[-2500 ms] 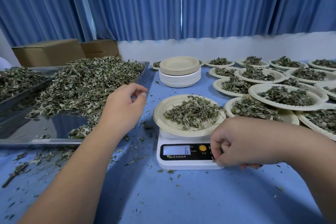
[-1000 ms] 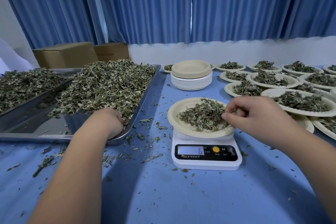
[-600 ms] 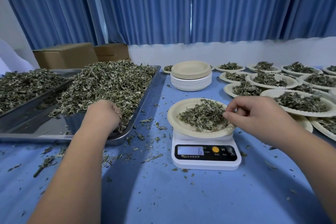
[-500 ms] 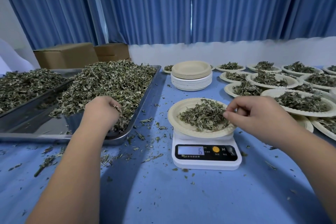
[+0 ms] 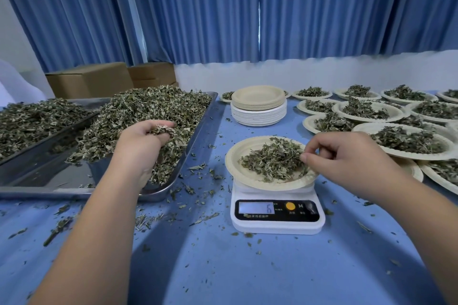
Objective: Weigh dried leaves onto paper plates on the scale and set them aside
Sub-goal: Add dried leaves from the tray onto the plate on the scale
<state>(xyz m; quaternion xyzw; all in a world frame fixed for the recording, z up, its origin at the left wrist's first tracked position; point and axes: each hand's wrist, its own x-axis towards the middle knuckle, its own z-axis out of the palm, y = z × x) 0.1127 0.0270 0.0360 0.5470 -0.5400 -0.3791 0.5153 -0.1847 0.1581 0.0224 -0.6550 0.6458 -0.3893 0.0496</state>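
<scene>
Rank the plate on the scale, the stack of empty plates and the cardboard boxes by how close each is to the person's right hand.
1. Plate on the scale: centre, under the fingertips of the right hand.
2. Stack of empty plates: behind that plate, farther back.
3. Cardboard boxes: far left, against the curtain.

**Blue curtains, white wall**

Well behind the left hand (image 5: 138, 146) gripping dried leaves (image 5: 163, 131), pleated blue curtains (image 5: 198, 7) hang, daylight showing through their middle gap. Below them runs a white wall (image 5: 272, 74). Cardboard boxes (image 5: 91, 79) stand behind and left of that grip.
</scene>
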